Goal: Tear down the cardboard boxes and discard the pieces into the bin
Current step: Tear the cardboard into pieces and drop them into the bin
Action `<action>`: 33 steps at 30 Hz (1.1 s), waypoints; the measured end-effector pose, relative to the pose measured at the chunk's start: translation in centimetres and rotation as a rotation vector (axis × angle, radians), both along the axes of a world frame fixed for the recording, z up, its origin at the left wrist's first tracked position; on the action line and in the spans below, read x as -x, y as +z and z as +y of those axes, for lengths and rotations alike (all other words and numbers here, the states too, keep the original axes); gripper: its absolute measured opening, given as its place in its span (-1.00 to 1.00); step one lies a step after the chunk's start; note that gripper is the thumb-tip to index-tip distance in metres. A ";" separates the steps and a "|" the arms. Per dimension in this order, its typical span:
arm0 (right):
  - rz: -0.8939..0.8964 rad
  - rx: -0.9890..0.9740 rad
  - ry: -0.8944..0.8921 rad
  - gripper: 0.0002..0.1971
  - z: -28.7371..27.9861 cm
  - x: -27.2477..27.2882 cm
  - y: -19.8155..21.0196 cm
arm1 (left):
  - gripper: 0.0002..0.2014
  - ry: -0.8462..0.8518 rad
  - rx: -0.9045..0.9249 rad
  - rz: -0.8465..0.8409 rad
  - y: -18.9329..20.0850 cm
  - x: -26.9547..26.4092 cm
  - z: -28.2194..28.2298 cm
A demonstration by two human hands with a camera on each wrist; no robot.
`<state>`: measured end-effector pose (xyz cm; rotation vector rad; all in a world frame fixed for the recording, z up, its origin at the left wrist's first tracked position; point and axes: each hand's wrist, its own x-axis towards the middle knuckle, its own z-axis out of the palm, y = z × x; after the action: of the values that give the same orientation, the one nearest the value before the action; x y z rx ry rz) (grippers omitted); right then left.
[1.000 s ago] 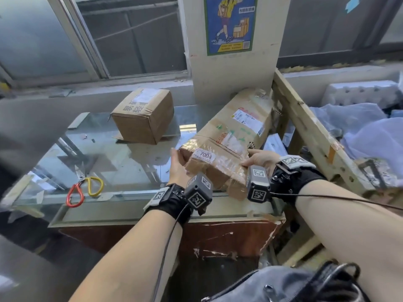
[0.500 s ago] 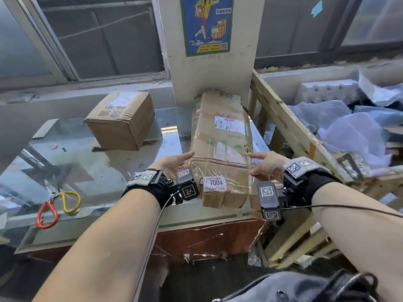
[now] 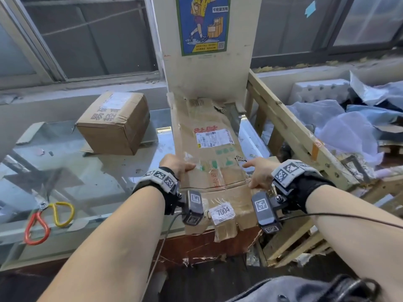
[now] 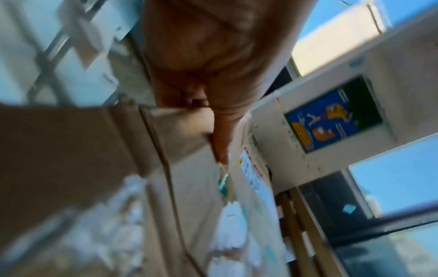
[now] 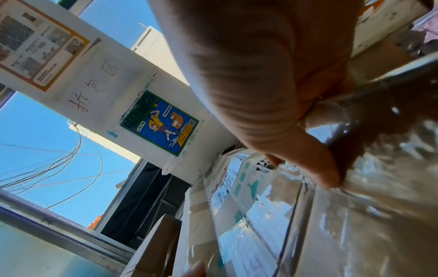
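Observation:
A long, flattened cardboard box (image 3: 209, 149) with shipping labels and clear tape lies on the glass table (image 3: 87, 171), running from the near edge to the pillar. My left hand (image 3: 177, 165) grips its left edge, thumb on top, and my right hand (image 3: 258, 174) grips its right edge, both near the box's near end. In the left wrist view the left hand (image 4: 213, 116) has its thumb laid on the cardboard (image 4: 71, 150). In the right wrist view the right hand (image 5: 315, 159) has its thumb pressed on taped cardboard (image 5: 260, 215). An intact brown box (image 3: 115, 123) stands at the back left.
Scissors (image 3: 45, 219) with red and yellow handles lie near the table's front left. A wooden slatted bin (image 3: 290, 131) stands right of the table, holding plastic wrap and white foam. A dark bag (image 3: 305, 288) hangs at the bottom edge. A white pillar with a poster (image 3: 202, 25) rises behind.
The box has swung from a diagonal to lie straight and flat along the table. Both hands went from beside it with fingers extended to gripping its side edges.

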<state>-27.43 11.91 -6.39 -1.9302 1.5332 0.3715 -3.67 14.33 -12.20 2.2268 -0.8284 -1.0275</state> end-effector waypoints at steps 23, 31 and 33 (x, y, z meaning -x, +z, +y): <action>0.127 0.295 0.266 0.00 -11.3 -5.8 -4.7 | -0.49 -0.474 -0.206 -0.313 -1.5 0.3 -4.2; 0.167 0.109 0.338 0.34 -14.3 -8.3 -8.2 | -0.50 -0.398 -0.491 -0.077 -1.9 -1.9 -6.9; 0.180 0.094 0.357 0.36 -14.7 -8.5 -8.3 | -0.45 -0.294 -0.450 0.038 -2.4 -3.0 -8.0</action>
<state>-18.89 -2.81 -14.71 -2.3028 1.3287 0.6515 -0.70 6.34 -14.61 2.4870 -1.0085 -1.5164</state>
